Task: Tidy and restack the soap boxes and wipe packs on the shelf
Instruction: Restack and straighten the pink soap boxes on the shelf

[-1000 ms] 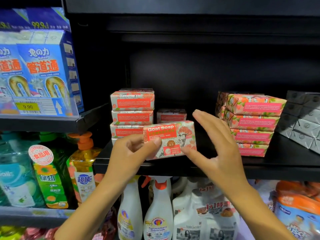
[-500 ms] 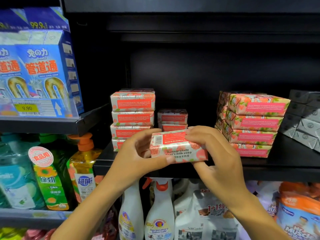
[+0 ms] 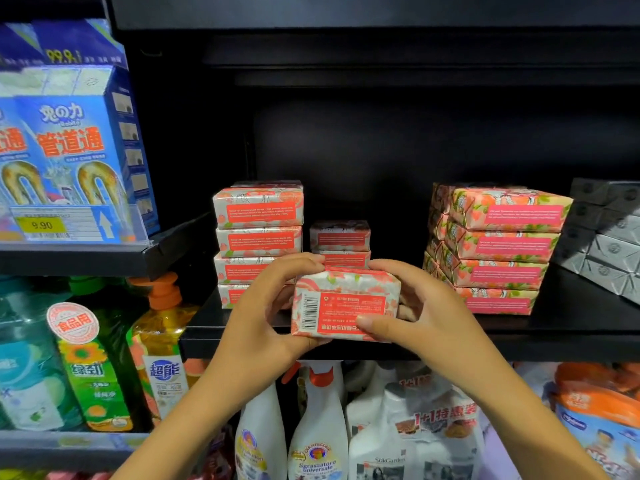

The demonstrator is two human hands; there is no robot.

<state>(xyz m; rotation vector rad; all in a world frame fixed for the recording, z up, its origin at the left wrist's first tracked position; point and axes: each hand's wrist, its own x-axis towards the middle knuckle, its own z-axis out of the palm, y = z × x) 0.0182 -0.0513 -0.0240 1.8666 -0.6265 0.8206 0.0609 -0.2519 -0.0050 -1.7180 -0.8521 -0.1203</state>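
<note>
Now soap box point(image 3: 346, 306) sits in both grips, left hand point(image 3: 263, 317) & right hand point(image 3: 426, 313) at its ends, long axis along shelf point(image 3: 519, 336) front edge; short stack point(image 3: 340, 242) straight behind.

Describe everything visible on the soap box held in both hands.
The soap box is a rectangular block in glossy white wrap printed with pink-orange fruit and green leaves. Its facing side bears a red label, print upside down, and a barcode at the left. It is held level at the front edge of the black shelf, before the middle stack. The left hand grips its left end, the right hand its right, thumb on the label.
</note>
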